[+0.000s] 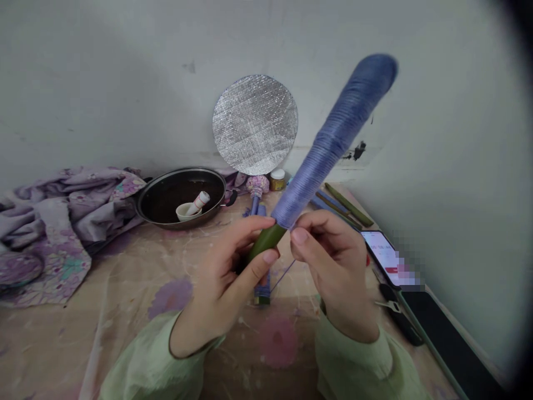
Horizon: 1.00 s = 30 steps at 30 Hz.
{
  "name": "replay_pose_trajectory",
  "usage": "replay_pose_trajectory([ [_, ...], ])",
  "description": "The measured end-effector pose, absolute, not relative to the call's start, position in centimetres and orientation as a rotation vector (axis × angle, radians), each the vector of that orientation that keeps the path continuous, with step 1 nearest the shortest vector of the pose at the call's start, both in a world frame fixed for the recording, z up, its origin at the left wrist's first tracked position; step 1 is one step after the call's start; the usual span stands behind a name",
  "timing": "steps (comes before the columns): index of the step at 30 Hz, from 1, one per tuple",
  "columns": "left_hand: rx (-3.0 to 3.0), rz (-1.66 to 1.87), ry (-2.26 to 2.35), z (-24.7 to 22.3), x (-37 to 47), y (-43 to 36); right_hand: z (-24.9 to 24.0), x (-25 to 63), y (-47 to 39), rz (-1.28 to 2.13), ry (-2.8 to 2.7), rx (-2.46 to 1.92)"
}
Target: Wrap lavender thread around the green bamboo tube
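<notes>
Grey-white wall (125,72) at the back, dark scuffs on its right side. Counter (50,344) in front of it, floral cover on top. Purple floral cloth (54,233) heaped at the far left, touching or just beside the pan, can't tell which.

Main item: wound stick (316,155), blue winding on the upper length, bare green at the low end. I've got it up off the counter, between my hands, tilted up to the right.

Left hand (220,278): gripping the bare green part, thumb against fingers. Right hand (337,266): thumb and forefinger pinched on the thread at the winding's lower edge.

Silver disc (255,125) upright in front of the wall. Black pan (160,197) beside the cloth. Dark slab (449,339) at right, lit phone (381,253) just beyond it. Two green pieces (350,204) behind the phone. Second wound piece (262,291) below my hands. White cup (188,217) in the pan, a roll leaning in it. Jar near the disc. Key (390,306) near the phone. Smallest: blue thread (284,273), running down toward the second piece.
</notes>
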<state>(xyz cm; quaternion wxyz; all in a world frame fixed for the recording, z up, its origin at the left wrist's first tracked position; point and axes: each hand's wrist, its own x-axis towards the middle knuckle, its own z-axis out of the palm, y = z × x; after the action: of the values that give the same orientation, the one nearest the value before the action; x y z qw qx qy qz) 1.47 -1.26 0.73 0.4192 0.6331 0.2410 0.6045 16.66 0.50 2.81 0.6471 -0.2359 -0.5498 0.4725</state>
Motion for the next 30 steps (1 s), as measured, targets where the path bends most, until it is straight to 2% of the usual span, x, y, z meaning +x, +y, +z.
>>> replay_pose_trajectory([
  [21, 1.281, 1.385, 0.480, 1.7, 2.0, -2.0, 3.2, 16.4, 0.5, 1.116, -1.220, -0.467],
  [30, 1.033, 1.182, 0.293, 2.4, 1.4, -1.7, 3.4, 16.7, 0.1, 1.062, -1.262, -0.477],
])
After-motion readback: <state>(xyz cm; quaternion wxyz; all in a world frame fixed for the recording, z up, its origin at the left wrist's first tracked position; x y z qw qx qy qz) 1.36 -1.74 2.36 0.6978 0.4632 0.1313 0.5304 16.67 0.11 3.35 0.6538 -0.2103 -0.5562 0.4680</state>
